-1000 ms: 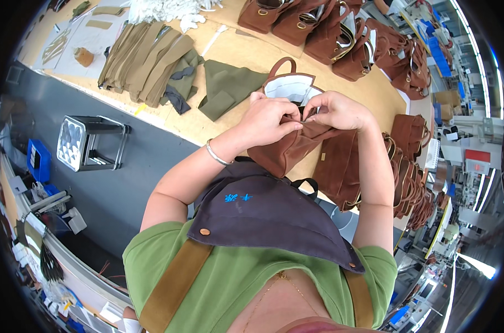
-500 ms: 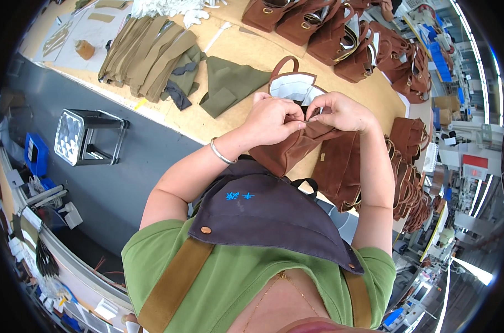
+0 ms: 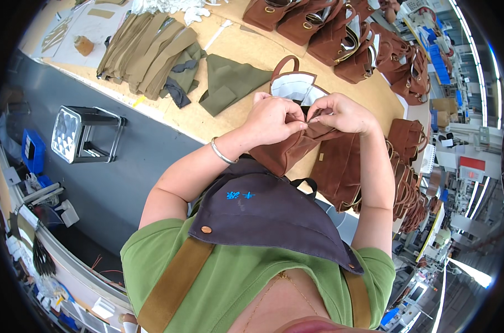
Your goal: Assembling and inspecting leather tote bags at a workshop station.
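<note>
A brown bag point(image 3: 285, 152) with a pale lining and a looped handle stands tilted at the table's near edge, close to my apron. My left hand point(image 3: 271, 117) pinches the near rim of its opening between thumb and fingers. Right beside it, my right hand point(image 3: 338, 112) is closed in a pinch on the same rim. The fingertips of both hands nearly meet there. Any small part between them is too hidden to make out.
Olive fabric point(image 3: 232, 83) and a stack of khaki strips point(image 3: 149, 53) lie left on the table point(image 3: 246, 47). Finished-looking brown bags point(image 3: 302, 22) line the far side; more brown pieces point(image 3: 341, 166) sit at right. A stool point(image 3: 85, 133) stands on the floor at left.
Both hands keep their pinch on the bag's rim, almost unmoved. The view has shifted very slightly.
</note>
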The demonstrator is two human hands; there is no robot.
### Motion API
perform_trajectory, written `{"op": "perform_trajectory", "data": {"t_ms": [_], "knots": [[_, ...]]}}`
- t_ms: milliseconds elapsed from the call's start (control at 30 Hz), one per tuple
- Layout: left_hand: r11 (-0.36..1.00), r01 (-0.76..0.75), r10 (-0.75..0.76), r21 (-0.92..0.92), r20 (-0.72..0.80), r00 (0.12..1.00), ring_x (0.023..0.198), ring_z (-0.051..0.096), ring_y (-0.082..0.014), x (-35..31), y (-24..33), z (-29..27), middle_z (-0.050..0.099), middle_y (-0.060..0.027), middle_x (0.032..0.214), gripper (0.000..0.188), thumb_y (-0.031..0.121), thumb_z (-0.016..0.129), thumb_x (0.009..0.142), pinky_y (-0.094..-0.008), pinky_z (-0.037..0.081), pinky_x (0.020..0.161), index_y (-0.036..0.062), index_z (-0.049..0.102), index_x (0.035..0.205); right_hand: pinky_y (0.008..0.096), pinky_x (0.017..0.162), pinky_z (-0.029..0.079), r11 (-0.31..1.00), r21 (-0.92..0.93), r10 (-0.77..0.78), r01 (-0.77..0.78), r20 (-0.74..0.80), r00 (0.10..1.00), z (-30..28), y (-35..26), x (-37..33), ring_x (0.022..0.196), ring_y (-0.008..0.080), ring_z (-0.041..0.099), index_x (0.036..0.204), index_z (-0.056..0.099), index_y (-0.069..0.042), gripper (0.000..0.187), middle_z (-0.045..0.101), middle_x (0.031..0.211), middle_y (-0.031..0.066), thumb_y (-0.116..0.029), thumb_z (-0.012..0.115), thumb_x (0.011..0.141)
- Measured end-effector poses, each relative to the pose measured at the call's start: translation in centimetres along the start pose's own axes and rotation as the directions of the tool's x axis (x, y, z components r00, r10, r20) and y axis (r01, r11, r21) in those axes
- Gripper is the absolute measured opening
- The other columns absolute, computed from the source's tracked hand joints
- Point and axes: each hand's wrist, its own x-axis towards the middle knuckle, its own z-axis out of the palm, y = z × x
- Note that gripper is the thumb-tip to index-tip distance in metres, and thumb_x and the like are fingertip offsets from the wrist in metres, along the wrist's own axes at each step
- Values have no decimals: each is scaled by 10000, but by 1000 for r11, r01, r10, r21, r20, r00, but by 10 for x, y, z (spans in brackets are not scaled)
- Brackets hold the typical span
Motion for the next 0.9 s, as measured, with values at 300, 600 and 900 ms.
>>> {"op": "perform_trajectory", "data": {"t_ms": [300,600,900], "knots": [[997,74,-74,-5,8,997,696,640,-172,-1,9,-3,686,3,684,134,308,746,771,-364,326,884,175,744,767,234,724,485,998,62,-2,1,7,1000,3,-6,-3,774,61,570,1006,685,9,137,664,838,-8,20,622,885],[998,54,-55,-38,-36,998,655,596,-116,-5,5,4,668,26,677,130,264,777,786,-347,295,862,155,717,748,226,776,474,973,230,13,-26,57,998,2,1,-6,816,58,555,1044,702,2,171,662,877,-18,20,615,897],[998,-16,9,-67,-110,994,628,606,-125,-9,0,8,675,8,680,135,229,775,788,-312,375,780,117,715,744,232,777,481,980,190,46,-62,86,995,0,0,-6,833,53,563,1070,705,6,189,671,899,-18,3,604,910]]}}
